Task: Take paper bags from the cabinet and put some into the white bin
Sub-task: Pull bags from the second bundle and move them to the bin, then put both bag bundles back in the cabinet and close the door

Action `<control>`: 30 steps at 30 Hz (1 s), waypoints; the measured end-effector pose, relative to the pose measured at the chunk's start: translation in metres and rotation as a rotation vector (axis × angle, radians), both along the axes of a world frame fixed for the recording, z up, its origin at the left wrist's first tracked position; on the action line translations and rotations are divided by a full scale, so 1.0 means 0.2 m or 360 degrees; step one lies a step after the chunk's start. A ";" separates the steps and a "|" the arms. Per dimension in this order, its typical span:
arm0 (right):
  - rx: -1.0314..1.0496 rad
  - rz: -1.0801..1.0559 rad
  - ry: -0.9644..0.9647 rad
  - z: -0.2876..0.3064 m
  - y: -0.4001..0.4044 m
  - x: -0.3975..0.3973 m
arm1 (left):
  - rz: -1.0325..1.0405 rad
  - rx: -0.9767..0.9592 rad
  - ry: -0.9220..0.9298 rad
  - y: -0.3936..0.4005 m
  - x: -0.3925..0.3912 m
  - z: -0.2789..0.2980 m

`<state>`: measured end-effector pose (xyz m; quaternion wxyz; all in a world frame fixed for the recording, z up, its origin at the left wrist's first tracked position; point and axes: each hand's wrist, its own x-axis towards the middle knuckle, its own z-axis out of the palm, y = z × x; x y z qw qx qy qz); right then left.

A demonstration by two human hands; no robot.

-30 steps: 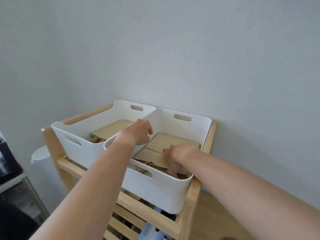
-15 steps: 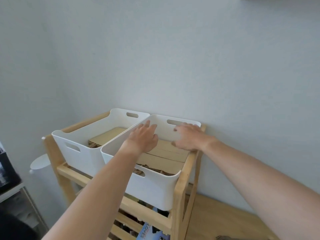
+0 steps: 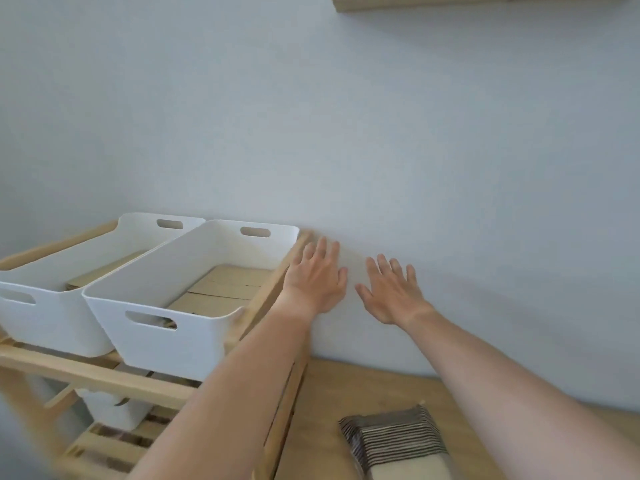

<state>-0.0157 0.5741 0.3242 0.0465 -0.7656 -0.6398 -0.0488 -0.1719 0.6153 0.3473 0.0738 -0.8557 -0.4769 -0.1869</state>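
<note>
Two white bins stand side by side on a wooden rack. The right bin (image 3: 180,344) holds flat brown paper bags (image 3: 225,287); the left bin (image 3: 52,327) also has brown bags (image 3: 100,277) lying in it. My left hand (image 3: 317,277) hovers just right of the right bin, past the rack's edge, fingers spread and holding nothing. My right hand (image 3: 391,291) is beside it, also spread and holding nothing, in front of the wall.
The wooden rack (image 3: 104,377) has lower slatted shelves with another white container (image 3: 110,412). A wooden counter (image 3: 329,386) lies at lower right with a stack of folded paper bags (image 3: 398,441). A wooden shelf edge (image 3: 450,1) is at top right.
Both hands left the right bin and moved rightward, now spread in front of the wall. The view swung right, revealing the counter and the stack of bags.
</note>
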 end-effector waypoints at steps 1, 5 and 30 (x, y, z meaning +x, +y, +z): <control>-0.0028 -0.0028 0.0011 -0.04 -0.05 0.03 | -0.0010 -0.0017 0.0018 -0.03 0.05 -0.05; -0.0157 -0.0138 0.0128 -0.27 -0.23 0.15 | -0.0016 -0.0235 0.0014 -0.15 0.21 -0.32; -0.0086 -0.0546 0.0484 -1.48 -1.16 0.09 | 0.0081 -0.1147 0.0045 -0.96 0.24 -1.62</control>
